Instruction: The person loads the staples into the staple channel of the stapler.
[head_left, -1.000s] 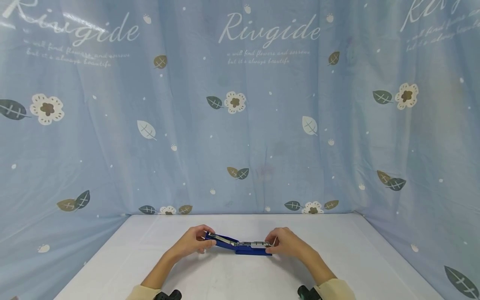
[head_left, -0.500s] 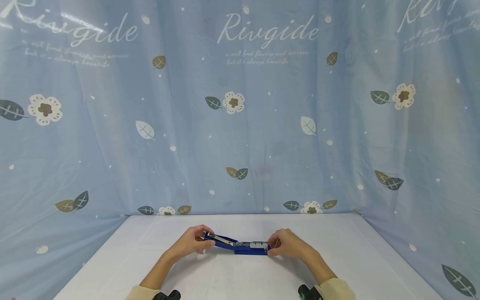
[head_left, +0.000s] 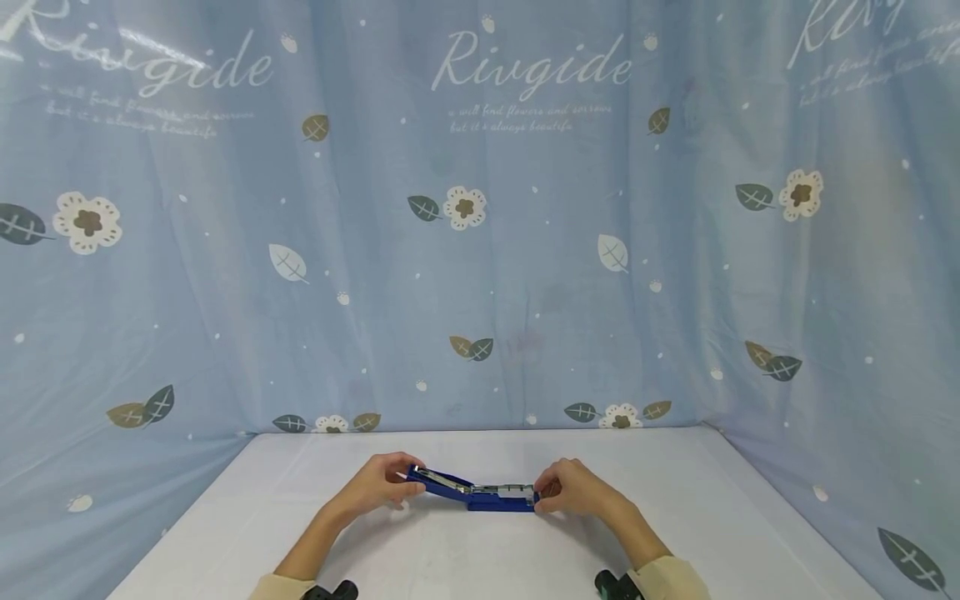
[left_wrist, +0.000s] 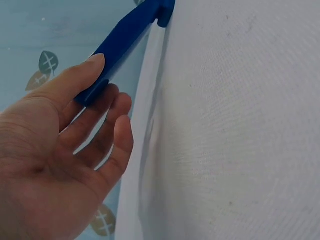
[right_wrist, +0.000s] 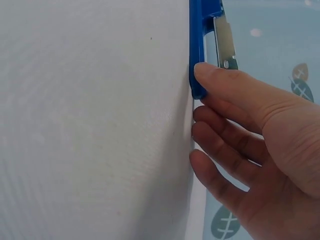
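A blue stapler (head_left: 501, 503) stands spread wide on the white table, its top cover (head_left: 442, 486) swung over to the left and tilted upward. The silver metal magazine (head_left: 510, 492) lies above the base on the right half. My left hand (head_left: 384, 483) pinches the far end of the cover between thumb and fingers; in the left wrist view the thumb (left_wrist: 87, 75) presses on the cover's blue side. My right hand (head_left: 573, 487) holds the end of the base, and in the right wrist view its thumb (right_wrist: 215, 74) lies against the blue base's tip beside the magazine.
The white tabletop (head_left: 480, 558) spreads around both hands. A light blue printed curtain (head_left: 480, 275) rises behind the table's back edge and along both sides. Dark wrist cameras (head_left: 617, 585) sit at the cuffs of the pale yellow sleeves (head_left: 671, 577).
The right hand's fingers have shifted slightly outward along the end of the base. A pale sliver by those fingers one second ago no longer shows. The left hand keeps its hold on the cover.
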